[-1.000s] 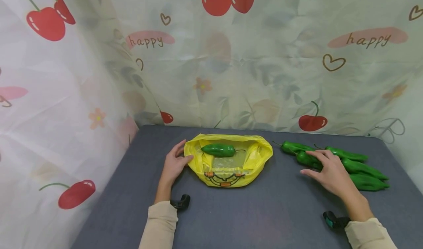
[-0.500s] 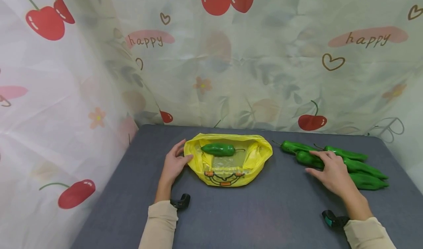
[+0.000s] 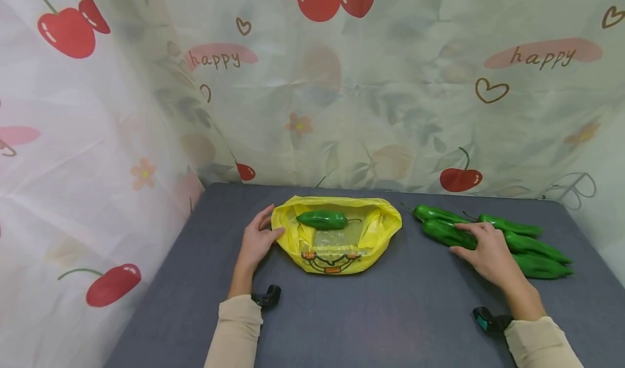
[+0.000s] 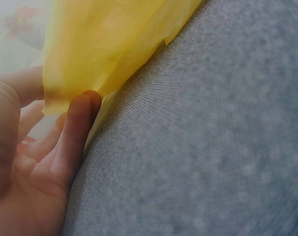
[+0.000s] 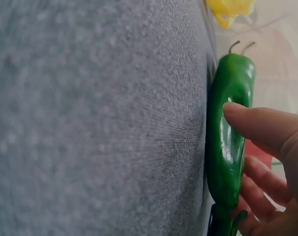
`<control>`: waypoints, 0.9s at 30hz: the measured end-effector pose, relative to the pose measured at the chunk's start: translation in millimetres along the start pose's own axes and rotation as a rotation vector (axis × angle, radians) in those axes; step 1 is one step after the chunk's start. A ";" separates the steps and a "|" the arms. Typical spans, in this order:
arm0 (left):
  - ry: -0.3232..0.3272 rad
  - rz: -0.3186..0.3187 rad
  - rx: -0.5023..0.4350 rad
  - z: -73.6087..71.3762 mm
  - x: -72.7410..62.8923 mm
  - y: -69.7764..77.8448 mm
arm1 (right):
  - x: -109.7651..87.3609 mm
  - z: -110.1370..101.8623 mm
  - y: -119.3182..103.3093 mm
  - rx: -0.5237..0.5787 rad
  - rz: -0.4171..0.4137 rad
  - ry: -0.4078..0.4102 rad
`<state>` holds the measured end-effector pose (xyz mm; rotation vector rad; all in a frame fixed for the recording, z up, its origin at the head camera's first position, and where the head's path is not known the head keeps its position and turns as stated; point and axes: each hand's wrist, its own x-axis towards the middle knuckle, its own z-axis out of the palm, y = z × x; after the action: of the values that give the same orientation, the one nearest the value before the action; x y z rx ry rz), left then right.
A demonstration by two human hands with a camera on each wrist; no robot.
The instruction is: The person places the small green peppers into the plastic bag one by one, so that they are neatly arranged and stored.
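A yellow plastic bag (image 3: 337,262) lies on the table with its mouth spread, and one green pepper (image 3: 322,220) rests inside it. At its left edge my left hand (image 3: 257,240) holds the rim between thumb and fingers; the left wrist view shows the thin yellow plastic (image 4: 104,49) between them. On the right, my right hand (image 3: 490,254) grips another green pepper (image 3: 446,233). In the right wrist view the thumb presses this pepper's near side (image 5: 227,152), and the other fingers lie behind it, partly hidden.
Several more green peppers lie around the right hand, such as the lowest pepper (image 3: 543,266) and the back pepper (image 3: 512,226). The grey table (image 3: 371,319) ends at a printed curtain (image 3: 361,107) behind and to the left.
The right hand first shifts slightly right over the peppers, then takes hold of one; that pepper has moved a little left and up. The left hand and the bag stay in place.
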<state>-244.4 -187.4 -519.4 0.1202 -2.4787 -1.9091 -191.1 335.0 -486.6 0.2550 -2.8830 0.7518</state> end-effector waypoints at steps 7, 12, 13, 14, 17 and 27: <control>0.004 -0.012 -0.004 -2.0 0.3 -0.4 | 0.3 2.5 -2.5 -0.009 0.036 -0.038; -0.001 -0.002 0.005 -0.5 0.8 0.2 | -6.1 3.1 0.2 -0.008 0.055 -0.046; 0.000 -0.002 0.006 -0.6 0.3 -0.1 | -6.5 3.4 0.6 -0.006 0.054 -0.047; 0.001 -0.002 0.007 -0.4 0.2 -0.7 | -6.9 3.6 0.9 -0.007 0.051 -0.047; 0.005 0.000 0.007 -0.3 -0.1 -2.0 | -7.9 3.3 0.9 -0.011 0.036 -0.032; 0.006 0.012 0.011 -0.1 -0.5 -0.4 | -9.6 -4.8 -8.4 0.106 0.092 0.062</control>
<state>-244.0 -187.5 -519.8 0.1101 -2.4806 -1.8875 -179.6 331.4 -480.3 0.1093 -2.8164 0.9135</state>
